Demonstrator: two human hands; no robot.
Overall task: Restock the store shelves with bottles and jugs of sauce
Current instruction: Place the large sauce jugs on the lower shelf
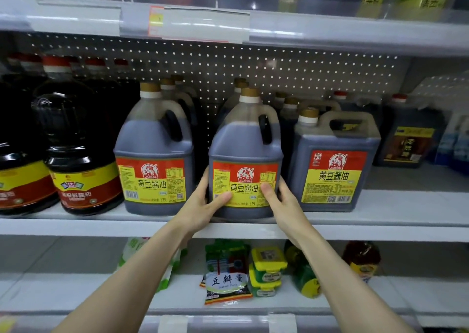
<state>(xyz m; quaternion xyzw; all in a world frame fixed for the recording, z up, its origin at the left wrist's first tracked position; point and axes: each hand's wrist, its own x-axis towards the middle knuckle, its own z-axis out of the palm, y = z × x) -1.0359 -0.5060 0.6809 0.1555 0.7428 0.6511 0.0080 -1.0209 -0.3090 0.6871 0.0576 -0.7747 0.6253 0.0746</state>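
Both arms reach in over the lower shelf (pixel 76 297), where a bean paste pouch (pixel 227 279) and green-lidded tubs (pixel 267 266) sit right below the hands. The left hand (pixel 203 206) and right hand (pixel 283 202) clamp the middle jug (pixel 245 140) low down. Thumbs are flat on the front label and fingers curl round each side. The handle is unused.

The jug stands upright at the front lip of the middle shelf (pixel 101 227), between a same-label jug (pixel 152 140) and a square jug (pixel 335 165). Can't tell if its full weight is down yet.

Risks, judged from here:
- The base is very near the lip. If it's let go before being pushed back, it could tip forward onto the pouch and tubs.
- The jug is full and heavy and the grip is on a slick label, so it may slip if lifted this way.
- The gap to the square jug is tight and the right fingers sit in it, so they could get pinched or nudge that jug sideways.
- More capped jugs (pixel 239 82) stand directly behind. A hard shove back would knock them toward the pegboard (pixel 279 63).
- The round dark bottle (pixel 76 155) further left is well apart, so unlikely to be hit.
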